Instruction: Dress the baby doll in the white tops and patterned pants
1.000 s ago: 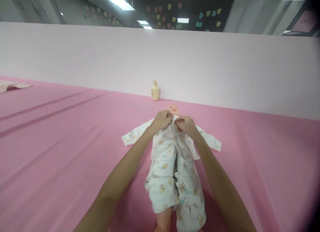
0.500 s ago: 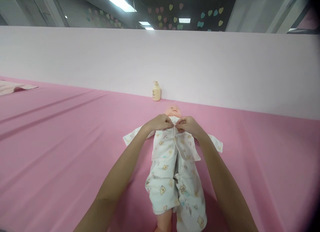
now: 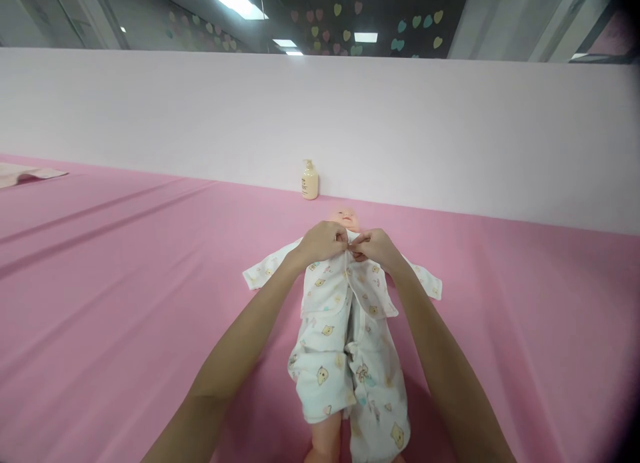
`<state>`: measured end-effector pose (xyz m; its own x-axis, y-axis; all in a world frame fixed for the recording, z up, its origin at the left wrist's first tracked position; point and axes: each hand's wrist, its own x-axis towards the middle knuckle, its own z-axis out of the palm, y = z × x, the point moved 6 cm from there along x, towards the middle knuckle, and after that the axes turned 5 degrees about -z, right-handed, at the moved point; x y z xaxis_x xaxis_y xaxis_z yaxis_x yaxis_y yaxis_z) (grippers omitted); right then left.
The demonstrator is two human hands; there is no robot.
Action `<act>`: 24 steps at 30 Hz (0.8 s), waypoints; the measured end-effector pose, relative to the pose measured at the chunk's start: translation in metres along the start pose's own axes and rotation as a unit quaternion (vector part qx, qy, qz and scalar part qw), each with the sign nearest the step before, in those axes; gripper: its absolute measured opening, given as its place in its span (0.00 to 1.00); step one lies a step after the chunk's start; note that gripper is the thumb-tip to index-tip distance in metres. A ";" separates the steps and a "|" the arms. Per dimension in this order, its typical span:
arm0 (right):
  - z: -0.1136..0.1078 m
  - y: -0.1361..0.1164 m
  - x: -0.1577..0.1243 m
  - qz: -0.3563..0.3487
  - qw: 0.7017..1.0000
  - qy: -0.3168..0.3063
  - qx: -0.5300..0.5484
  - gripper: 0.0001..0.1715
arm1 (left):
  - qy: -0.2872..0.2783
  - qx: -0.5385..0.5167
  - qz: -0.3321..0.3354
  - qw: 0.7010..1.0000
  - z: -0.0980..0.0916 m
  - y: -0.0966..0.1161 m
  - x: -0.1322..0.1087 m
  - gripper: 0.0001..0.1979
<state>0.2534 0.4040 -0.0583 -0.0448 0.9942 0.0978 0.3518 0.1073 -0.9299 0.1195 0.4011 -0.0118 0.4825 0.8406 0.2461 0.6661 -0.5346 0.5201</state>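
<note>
We see a pink sheet spread under and all around the doll, with wrinkles running across it on the doll's left as we look. Beyond the doll's head we have a low white wall, and above that, dark glass showing bright ceiling lights.

The doll lies on its back on the sheet, head away from us and legs toward us. We see it dressed in patterned white trousers, one leg rucked up so that the shin below is bare, and a matching jacket, whose sleeves spread out on both sides and whose front edges part lower down.

Just below the doll's chin, we find both hands nearly meeting at the jacket's front. The left hand is curled, thumb and finger closed on one edge; the right hand pinches the other edge in the same way. We cannot make out any fastener between them.

Well off to the left of the doll we notice a pale folded cloth. A cream pump bottle stands upright just beyond its head, near the wall.
</note>
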 end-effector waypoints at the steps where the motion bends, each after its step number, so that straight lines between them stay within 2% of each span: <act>1: -0.002 -0.002 0.000 -0.010 0.999 0.011 -0.029 0.02 | 0.002 0.004 -0.003 1.000 0.000 0.001 -0.001 0.07; 5: -0.004 -0.013 -0.007 -0.033 0.991 0.031 -0.127 0.05 | -0.017 0.011 -0.020 1.000 -0.001 0.004 -0.004 0.07; 10: 0.000 -0.022 -0.013 -0.036 0.988 -0.011 -0.149 0.08 | -0.056 0.047 -0.035 0.997 0.000 0.007 -0.008 0.07; 18: 0.003 -0.033 -0.023 -0.037 0.984 -0.052 -0.165 0.08 | -0.041 0.125 -0.065 0.989 -0.002 0.012 -0.012 0.07; 22: 0.006 -0.042 -0.029 -0.033 0.982 -0.068 -0.172 0.12 | -0.016 0.201 -0.058 0.978 -0.004 0.016 -0.012 0.10; 24: 0.007 -0.045 -0.031 -0.026 0.983 -0.075 -0.163 0.12 | -0.007 0.205 -0.055 0.977 -0.005 0.017 -0.012 0.11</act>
<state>0.2323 0.3680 -0.0223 -0.1993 0.9777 0.0662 0.6257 0.1789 -0.7592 0.1221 0.3824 -0.0016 0.4013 0.8952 0.1939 0.8849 -0.4336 0.1703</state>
